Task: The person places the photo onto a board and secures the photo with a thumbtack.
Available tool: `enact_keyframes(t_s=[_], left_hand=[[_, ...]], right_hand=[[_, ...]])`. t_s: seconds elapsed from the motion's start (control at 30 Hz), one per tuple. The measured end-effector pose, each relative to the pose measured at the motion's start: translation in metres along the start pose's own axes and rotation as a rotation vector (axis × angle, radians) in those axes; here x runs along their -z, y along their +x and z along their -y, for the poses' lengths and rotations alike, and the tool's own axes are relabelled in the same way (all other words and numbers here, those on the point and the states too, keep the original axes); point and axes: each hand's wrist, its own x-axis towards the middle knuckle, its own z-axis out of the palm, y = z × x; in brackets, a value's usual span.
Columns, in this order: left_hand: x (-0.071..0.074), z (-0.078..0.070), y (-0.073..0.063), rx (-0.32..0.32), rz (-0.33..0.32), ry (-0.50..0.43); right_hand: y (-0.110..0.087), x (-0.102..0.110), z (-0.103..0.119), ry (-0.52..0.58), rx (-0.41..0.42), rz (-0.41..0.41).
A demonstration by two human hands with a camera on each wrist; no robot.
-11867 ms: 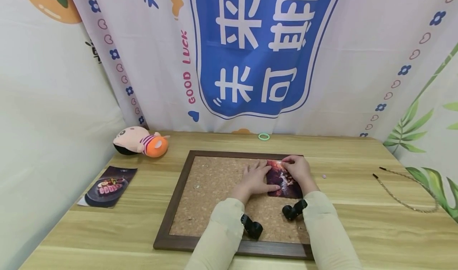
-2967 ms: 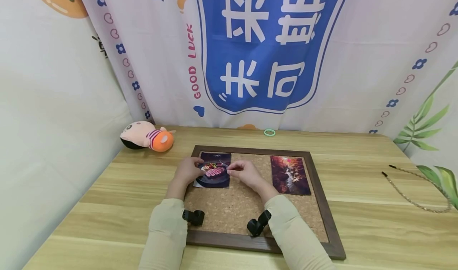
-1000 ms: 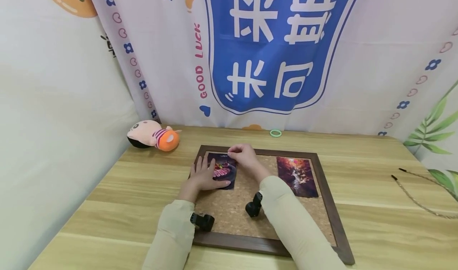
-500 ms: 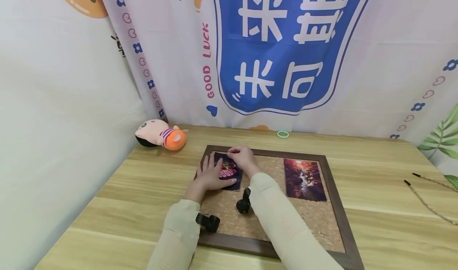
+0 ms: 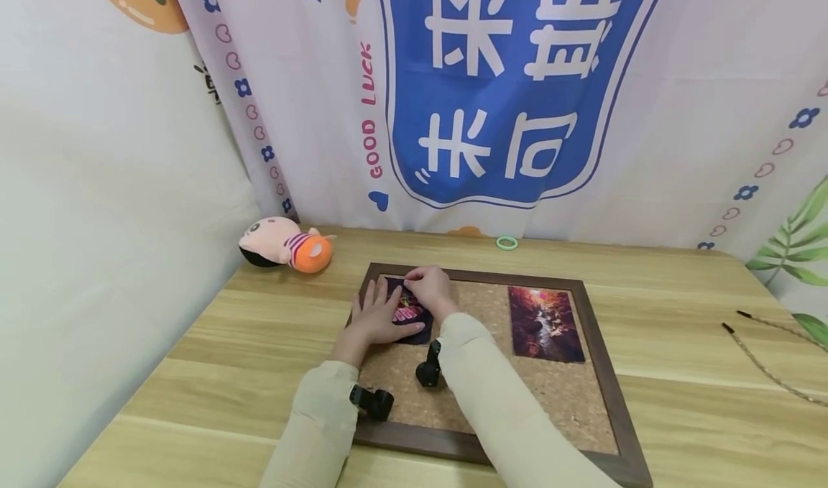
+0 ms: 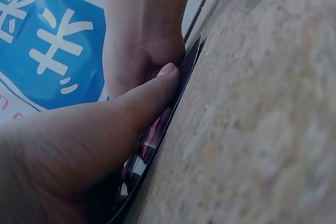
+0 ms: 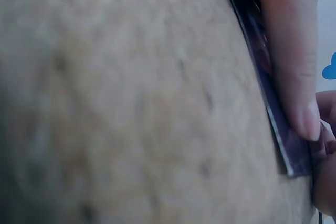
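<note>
My left hand (image 5: 380, 320) lies spread over a dark photo of a plate of food (image 5: 407, 311), fingers straight, pressing it against the corkboard (image 5: 466, 394). In the left wrist view its thumb (image 6: 121, 114) rests on the photo's near edge, and the right hand (image 6: 144, 30) stands just beyond. My right hand (image 5: 432, 288) is at the photo's top edge, thumb and forefinger pinching a small pushpin that the fingertips mostly hide. The right wrist view shows the photo's edge (image 7: 268, 98) under the left thumb, with the right fingers close beside.
A landscape photo (image 5: 548, 326) hangs at the board's upper right with a pink pushpin (image 5: 543, 296) at its top. A dark wooden frame (image 5: 446, 441) borders the board. On the table are a plush doll (image 5: 284, 245), a green ring (image 5: 507, 243) and a cord (image 5: 763, 366).
Earlier both hands were at the landscape photo; the food photo has since come from the table onto the board. The left hand flattened on it; the right hand moved to its top edge.
</note>
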Motion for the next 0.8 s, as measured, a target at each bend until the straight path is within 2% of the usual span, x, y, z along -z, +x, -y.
enact_keyframes(t_s=[0.17,0.47,0.8], left_hand=[[-0.001,0.0008,0.0016,0.011,0.005,0.018],[-0.0009,0.0001,0.0007,-0.002,0.003,0.015],[-0.0009,0.0012,0.0016,0.0,-0.003,0.021]], right_hand=[[0.0004,-0.0032,0.0003,-0.059,0.009,-0.008],[0.0003,-0.0058,-0.0022,-0.095,0.009,-0.032],[0.0019,-0.0075,-0.0078,-0.081,0.043,-0.06]])
